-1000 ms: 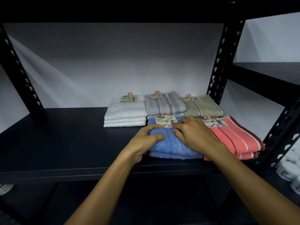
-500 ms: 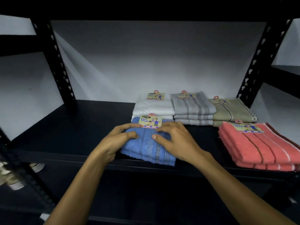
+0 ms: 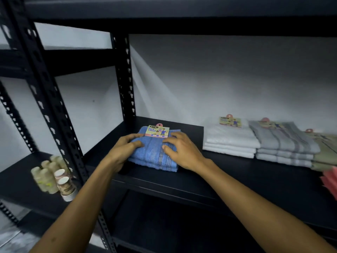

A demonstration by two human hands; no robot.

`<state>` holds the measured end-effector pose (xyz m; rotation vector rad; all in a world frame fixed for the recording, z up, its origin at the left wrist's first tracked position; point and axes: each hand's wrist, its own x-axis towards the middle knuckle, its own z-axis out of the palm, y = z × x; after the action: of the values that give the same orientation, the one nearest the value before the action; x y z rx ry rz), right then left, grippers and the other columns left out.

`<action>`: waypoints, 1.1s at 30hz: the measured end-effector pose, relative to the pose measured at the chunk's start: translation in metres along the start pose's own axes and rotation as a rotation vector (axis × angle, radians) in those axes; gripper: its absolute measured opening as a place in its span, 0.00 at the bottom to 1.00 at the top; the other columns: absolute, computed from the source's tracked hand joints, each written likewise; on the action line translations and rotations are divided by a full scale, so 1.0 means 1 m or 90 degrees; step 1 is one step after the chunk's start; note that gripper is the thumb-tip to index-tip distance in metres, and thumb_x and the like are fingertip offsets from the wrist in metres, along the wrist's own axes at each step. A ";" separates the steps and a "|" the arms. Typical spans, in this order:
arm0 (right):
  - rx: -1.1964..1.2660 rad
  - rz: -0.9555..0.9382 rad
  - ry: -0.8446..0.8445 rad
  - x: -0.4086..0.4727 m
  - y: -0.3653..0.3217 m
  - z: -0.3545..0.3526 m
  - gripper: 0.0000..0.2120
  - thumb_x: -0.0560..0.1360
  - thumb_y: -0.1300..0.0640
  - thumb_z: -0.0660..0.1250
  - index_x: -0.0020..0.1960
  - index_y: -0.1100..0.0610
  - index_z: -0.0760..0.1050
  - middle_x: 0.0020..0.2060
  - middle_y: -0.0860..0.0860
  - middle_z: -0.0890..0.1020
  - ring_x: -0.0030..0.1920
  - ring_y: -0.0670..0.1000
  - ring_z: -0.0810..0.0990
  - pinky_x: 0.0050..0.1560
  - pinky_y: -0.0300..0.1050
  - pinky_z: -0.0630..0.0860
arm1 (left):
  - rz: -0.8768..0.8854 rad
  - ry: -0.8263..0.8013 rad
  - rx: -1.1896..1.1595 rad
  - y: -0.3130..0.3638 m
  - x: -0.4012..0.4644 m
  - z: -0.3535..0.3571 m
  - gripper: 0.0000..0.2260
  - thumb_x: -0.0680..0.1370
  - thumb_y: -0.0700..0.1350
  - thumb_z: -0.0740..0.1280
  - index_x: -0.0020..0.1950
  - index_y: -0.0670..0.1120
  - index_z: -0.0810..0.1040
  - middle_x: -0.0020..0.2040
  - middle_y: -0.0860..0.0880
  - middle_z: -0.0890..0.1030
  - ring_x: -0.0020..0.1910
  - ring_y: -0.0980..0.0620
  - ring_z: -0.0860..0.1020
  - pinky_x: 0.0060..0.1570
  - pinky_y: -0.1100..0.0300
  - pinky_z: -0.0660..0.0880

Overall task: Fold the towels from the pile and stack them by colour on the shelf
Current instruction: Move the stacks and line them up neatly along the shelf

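A folded blue towel stack (image 3: 153, 154) with a "Face Towel" tag lies on the dark shelf board (image 3: 237, 181), near its left end. My left hand (image 3: 121, 152) curls over the stack's left edge, thumb and fingers on top. My right hand (image 3: 182, 152) rests on the stack's right side with fingers spread. To the right along the back stand a white towel stack (image 3: 229, 141), a grey striped stack (image 3: 284, 143) and an olive stack (image 3: 326, 148). Coral towels (image 3: 330, 179) show at the right edge.
Black perforated uprights (image 3: 54, 115) frame the shelf bay on the left. Several stacks of paper cups (image 3: 52, 178) lie on the neighbouring shelf at lower left. Bare shelf board lies between the blue and white stacks and in front of them.
Both hands have carried the blue stack leftward along the shelf, from beside the coral towels to the shelf's left end. The view has swung left with it.
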<state>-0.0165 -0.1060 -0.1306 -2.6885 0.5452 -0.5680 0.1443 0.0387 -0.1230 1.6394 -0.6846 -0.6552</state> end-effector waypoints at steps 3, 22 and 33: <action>0.001 0.028 0.044 0.032 -0.008 0.020 0.17 0.80 0.48 0.61 0.64 0.51 0.78 0.67 0.55 0.71 0.69 0.57 0.65 0.66 0.55 0.69 | 0.014 0.035 0.009 -0.005 0.028 -0.023 0.14 0.75 0.38 0.67 0.58 0.50 0.80 0.56 0.48 0.82 0.55 0.51 0.80 0.56 0.59 0.76; 0.256 0.168 0.097 0.117 -0.037 0.078 0.14 0.78 0.51 0.65 0.62 0.51 0.79 0.63 0.53 0.74 0.62 0.52 0.75 0.62 0.44 0.73 | 0.052 0.170 0.184 -0.017 0.088 -0.084 0.17 0.75 0.46 0.66 0.64 0.52 0.79 0.64 0.47 0.79 0.63 0.46 0.76 0.64 0.55 0.71; 0.320 0.158 0.110 0.108 -0.045 0.075 0.17 0.79 0.51 0.66 0.66 0.54 0.77 0.65 0.51 0.74 0.63 0.49 0.75 0.58 0.34 0.70 | 0.073 0.156 0.189 -0.020 0.088 -0.086 0.19 0.77 0.46 0.63 0.68 0.50 0.76 0.66 0.44 0.78 0.64 0.43 0.76 0.66 0.50 0.71</action>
<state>0.1213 -0.0953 -0.1443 -2.0778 0.6663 -0.7537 0.2683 0.0330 -0.1336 1.8978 -0.7140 -0.2712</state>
